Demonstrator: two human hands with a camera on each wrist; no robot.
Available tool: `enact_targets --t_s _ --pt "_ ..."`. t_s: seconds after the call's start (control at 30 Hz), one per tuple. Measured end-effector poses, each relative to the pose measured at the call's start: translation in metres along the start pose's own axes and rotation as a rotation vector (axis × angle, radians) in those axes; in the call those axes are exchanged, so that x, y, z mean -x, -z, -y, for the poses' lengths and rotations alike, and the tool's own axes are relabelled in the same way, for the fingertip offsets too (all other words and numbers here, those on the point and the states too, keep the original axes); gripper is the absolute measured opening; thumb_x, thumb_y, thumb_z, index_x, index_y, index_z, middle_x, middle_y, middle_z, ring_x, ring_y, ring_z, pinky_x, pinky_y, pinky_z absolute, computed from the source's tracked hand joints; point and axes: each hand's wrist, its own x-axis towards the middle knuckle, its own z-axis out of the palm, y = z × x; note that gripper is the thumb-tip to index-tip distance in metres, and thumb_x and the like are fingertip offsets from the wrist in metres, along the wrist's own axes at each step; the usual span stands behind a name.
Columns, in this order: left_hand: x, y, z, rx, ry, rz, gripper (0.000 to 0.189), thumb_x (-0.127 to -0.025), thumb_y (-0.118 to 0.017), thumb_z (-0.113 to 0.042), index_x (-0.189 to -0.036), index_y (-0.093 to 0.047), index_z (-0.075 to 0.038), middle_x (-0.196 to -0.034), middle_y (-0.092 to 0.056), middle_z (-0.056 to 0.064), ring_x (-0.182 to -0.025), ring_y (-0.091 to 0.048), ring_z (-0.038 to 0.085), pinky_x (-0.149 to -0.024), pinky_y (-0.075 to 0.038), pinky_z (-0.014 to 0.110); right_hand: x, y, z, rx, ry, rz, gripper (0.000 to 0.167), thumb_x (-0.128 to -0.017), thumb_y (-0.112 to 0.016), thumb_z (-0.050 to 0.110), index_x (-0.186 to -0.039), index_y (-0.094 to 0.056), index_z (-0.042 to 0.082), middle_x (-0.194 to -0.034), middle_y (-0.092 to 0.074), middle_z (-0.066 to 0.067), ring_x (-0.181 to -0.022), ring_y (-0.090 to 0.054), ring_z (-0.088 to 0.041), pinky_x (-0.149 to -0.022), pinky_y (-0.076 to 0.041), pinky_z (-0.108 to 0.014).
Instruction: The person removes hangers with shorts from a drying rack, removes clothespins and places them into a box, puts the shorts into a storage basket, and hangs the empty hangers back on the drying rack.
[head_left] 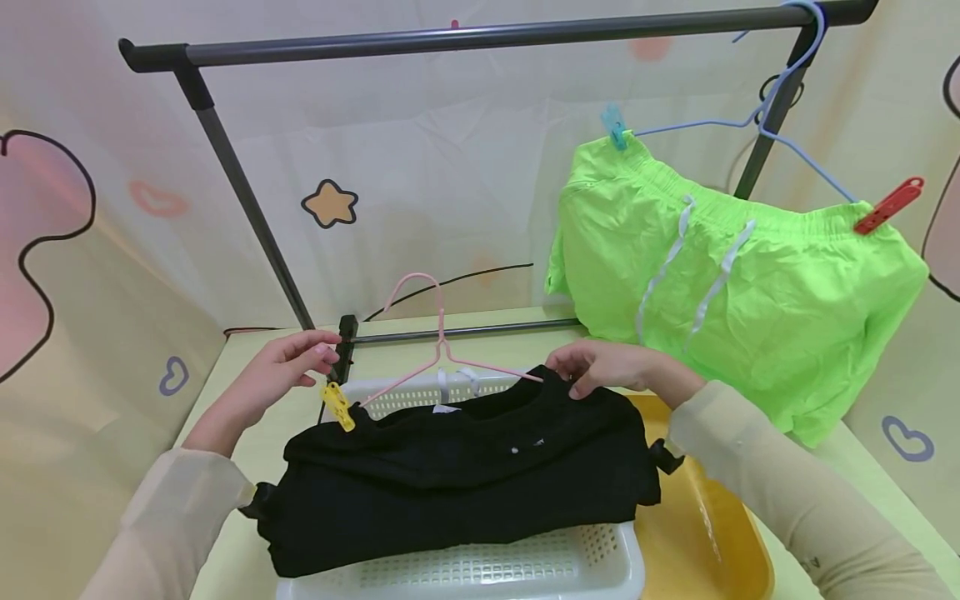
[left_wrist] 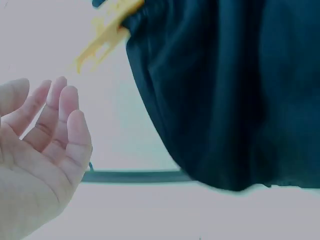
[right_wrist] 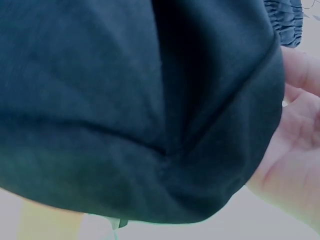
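Note:
Black shorts (head_left: 465, 492) with a gathered waistband hang from a pink hanger (head_left: 441, 333) in the head view. A yellow clothespin (head_left: 338, 406) clips the waistband's left end to the hanger. My left hand (head_left: 288, 367) is just above that clothespin, fingers loosely bent and holding nothing; the left wrist view shows a gap between fingertips and clothespin (left_wrist: 102, 40). My right hand (head_left: 600, 367) pinches the waistband at the hanger's right end. In the right wrist view, the black cloth (right_wrist: 125, 100) hides the fingertips of that hand (right_wrist: 295, 140).
Beneath the shorts stands a white basket (head_left: 630, 567), with a yellow tub (head_left: 738, 533) to its right. A black rack (head_left: 465, 37) spans the back. Bright green shorts (head_left: 750, 292) hang at right from a blue hanger (head_left: 806, 158), with blue (head_left: 615, 129) and red clothespins (head_left: 890, 206).

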Motion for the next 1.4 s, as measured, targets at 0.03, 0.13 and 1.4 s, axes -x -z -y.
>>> enact_targets --t_s 0.03,0.13,1.4 --pt "0.0 0.002 0.004 0.002 0.008 0.004 0.047 -0.093 -0.041 -0.036 -0.127 -0.041 -0.004 -0.104 -0.055 0.007 -0.088 -0.055 0.007 -0.076 -0.046 0.026 0.0 0.0 0.0 -0.003 -0.004 -0.002 0.025 -0.074 -0.055 -0.008 -0.096 -0.046 -0.001 -0.082 -0.039 -0.003 -0.082 -0.038 -0.019 -0.069 -0.038 -0.025" --pt "0.002 0.007 0.013 0.015 0.033 0.03 0.048 -0.093 -0.039 -0.036 -0.128 -0.039 -0.003 -0.103 -0.054 0.005 -0.088 -0.055 0.009 -0.075 -0.047 0.026 0.001 0.0 -0.001 -0.007 -0.007 -0.006 0.025 -0.074 -0.055 -0.008 -0.097 -0.046 -0.001 -0.083 -0.038 -0.003 -0.082 -0.037 -0.019 -0.069 -0.038 -0.025" --pt "0.022 0.002 0.053 0.055 0.049 0.4 0.04 -0.084 -0.055 -0.017 -0.119 -0.047 0.0 -0.103 -0.051 0.006 -0.093 -0.05 0.011 -0.079 -0.043 0.033 0.0 0.001 -0.012 -0.044 -0.045 -0.037 0.033 -0.075 -0.055 -0.007 -0.106 -0.045 -0.006 -0.089 -0.039 -0.003 -0.086 -0.037 -0.018 -0.072 -0.041 -0.023"
